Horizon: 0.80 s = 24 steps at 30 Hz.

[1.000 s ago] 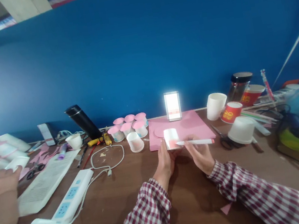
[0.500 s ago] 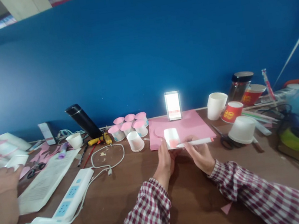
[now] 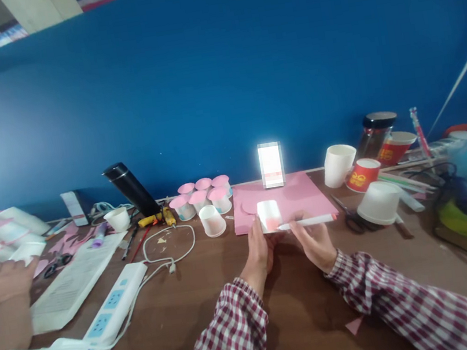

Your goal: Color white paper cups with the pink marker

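Observation:
Between my hands is a white paper cup (image 3: 268, 209) with a pink-orange coloured patch near its lower part. My left hand (image 3: 259, 250) is closed around the cup's left side and underside. In my right hand (image 3: 315, 240) I pinch a white marker (image 3: 315, 221) with a pinkish end. Its tip points left and meets the coloured patch, or nearly so. Behind the cup lies a pink paper sheet (image 3: 301, 191), and a bright phone screen (image 3: 271, 164) stands at its back edge. A plain paper cup (image 3: 212, 221) stands to the left.
Several pink-topped cups (image 3: 200, 200) stand at the back. Left are a power strip (image 3: 106, 322), a printed sheet (image 3: 74, 286) and another person's hand (image 3: 6, 282). Right are scissors (image 3: 353, 221), a white cup (image 3: 379, 203), a red cup (image 3: 364, 175) and a jar (image 3: 376, 133).
My hands, the cup and the marker stay almost in place. The whole view has shifted very slightly. The other person's hand at the left has moved a little.

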Tool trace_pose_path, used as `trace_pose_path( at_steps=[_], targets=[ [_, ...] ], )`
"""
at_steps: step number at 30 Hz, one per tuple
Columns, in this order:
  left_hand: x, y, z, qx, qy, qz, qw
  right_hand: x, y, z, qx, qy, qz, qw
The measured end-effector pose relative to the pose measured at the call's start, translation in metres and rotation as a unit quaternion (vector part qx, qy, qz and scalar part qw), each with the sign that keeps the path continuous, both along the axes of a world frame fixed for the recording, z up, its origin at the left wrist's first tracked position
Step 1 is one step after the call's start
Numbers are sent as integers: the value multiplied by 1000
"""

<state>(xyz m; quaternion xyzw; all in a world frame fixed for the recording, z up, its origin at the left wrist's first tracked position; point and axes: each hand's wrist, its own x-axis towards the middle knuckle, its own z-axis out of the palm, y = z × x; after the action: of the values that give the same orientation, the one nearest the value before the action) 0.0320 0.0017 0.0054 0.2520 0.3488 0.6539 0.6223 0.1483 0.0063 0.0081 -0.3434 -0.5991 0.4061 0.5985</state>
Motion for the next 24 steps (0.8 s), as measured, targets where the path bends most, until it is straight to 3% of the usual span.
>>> trace_pose_path(
  at_steps=[24],
  targets=[
    [1, -1, -4, 20, 28, 19, 999, 2, 0, -5, 10, -43, 8, 999]
  ],
)
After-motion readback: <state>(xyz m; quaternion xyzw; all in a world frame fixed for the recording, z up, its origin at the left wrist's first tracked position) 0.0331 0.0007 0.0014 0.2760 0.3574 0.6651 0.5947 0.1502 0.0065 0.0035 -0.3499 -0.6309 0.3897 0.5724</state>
